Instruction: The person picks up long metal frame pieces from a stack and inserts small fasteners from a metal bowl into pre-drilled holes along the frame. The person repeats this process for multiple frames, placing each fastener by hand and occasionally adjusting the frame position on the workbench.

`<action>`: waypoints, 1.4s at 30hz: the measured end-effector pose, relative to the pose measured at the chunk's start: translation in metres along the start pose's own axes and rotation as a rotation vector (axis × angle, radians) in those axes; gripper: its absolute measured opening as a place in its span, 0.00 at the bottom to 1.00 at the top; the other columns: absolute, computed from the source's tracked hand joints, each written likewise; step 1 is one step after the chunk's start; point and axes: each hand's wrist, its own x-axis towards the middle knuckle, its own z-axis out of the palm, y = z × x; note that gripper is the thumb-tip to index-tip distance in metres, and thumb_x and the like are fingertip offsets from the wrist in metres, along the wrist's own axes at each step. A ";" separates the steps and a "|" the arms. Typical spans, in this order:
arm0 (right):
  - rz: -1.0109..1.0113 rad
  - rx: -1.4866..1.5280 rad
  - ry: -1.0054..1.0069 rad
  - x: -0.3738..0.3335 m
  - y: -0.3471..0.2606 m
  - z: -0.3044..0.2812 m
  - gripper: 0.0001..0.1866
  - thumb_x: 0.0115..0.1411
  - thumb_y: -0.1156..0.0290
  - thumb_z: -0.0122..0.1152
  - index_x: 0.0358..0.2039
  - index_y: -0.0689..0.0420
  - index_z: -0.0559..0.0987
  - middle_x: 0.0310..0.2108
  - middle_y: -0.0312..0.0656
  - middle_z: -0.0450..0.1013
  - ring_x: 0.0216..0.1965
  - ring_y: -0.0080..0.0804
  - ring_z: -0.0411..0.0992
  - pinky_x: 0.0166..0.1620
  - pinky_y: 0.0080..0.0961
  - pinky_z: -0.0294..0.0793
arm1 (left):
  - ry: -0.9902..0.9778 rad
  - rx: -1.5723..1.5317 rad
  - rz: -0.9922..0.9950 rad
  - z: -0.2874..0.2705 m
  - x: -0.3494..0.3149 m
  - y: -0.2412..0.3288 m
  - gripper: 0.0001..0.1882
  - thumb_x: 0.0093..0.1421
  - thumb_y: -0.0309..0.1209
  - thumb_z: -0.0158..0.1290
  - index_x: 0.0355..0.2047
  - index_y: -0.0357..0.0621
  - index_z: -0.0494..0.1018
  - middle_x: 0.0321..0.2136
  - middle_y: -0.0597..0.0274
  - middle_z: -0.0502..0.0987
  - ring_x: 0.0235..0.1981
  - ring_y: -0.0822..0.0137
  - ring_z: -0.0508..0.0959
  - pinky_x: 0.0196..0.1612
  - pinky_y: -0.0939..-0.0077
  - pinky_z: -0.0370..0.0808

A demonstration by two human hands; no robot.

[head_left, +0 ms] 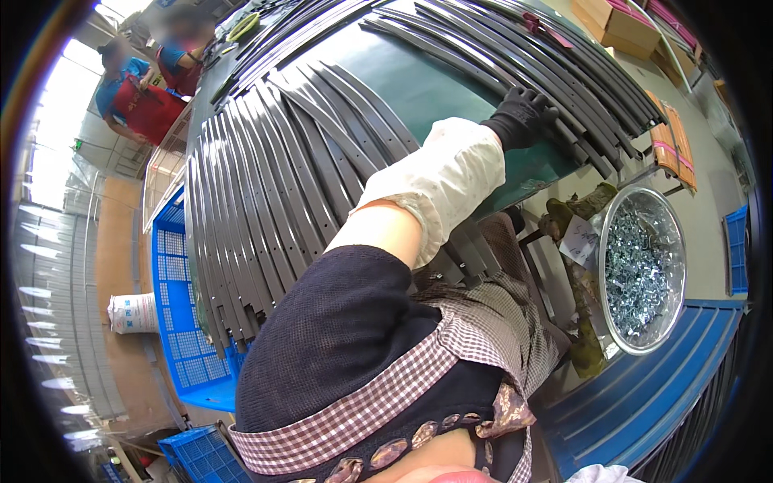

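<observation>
My left arm, in a white sleeve cover, reaches across to the right over the table [531, 171]. My left hand [522, 118] wears a black glove. Its fingers are curled at the edge of the right-hand pile of long dark metal strips [592, 88], closed on one of the strips there. A wide row of similar strips [270, 177] lies to the left, with small holes along them and a few lying crosswise on top. More strip ends [475, 251] show below my forearm. My right hand is out of view; only a bit of white cloth [600, 473] shows at the lower edge.
A clear round bowl of small shiny metal parts [644, 270] stands at the right, beside a paper note [578, 240]. A blue crate [181, 322] adjoins the table's left side. Two people [145, 105] in red aprons stand far left. Cardboard boxes [620, 28] are far right.
</observation>
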 end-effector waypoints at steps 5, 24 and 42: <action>0.021 0.008 0.005 0.001 -0.004 0.009 0.14 0.59 0.54 0.53 0.36 0.43 0.83 0.41 0.33 0.78 0.45 0.33 0.77 0.34 0.43 0.77 | 0.032 -0.047 0.067 -0.001 -0.019 -0.001 0.12 0.55 0.45 0.56 0.38 0.61 0.77 0.43 0.61 0.75 0.50 0.55 0.74 0.56 0.48 0.64; 0.038 0.134 0.004 -0.006 -0.018 0.047 0.14 0.57 0.58 0.55 0.38 0.48 0.83 0.38 0.36 0.79 0.42 0.33 0.77 0.38 0.37 0.78 | -0.129 -0.407 0.391 -0.037 -0.078 0.044 0.12 0.51 0.41 0.60 0.35 0.54 0.77 0.36 0.58 0.74 0.42 0.53 0.76 0.40 0.56 0.73; 0.605 0.843 0.804 0.400 0.086 0.169 0.29 0.55 0.49 0.65 0.52 0.52 0.74 0.46 0.47 0.78 0.49 0.46 0.76 0.50 0.42 0.76 | -0.210 -0.694 0.330 -0.039 -0.098 0.042 0.28 0.43 0.38 0.67 0.48 0.53 0.78 0.49 0.61 0.76 0.55 0.51 0.72 0.59 0.53 0.67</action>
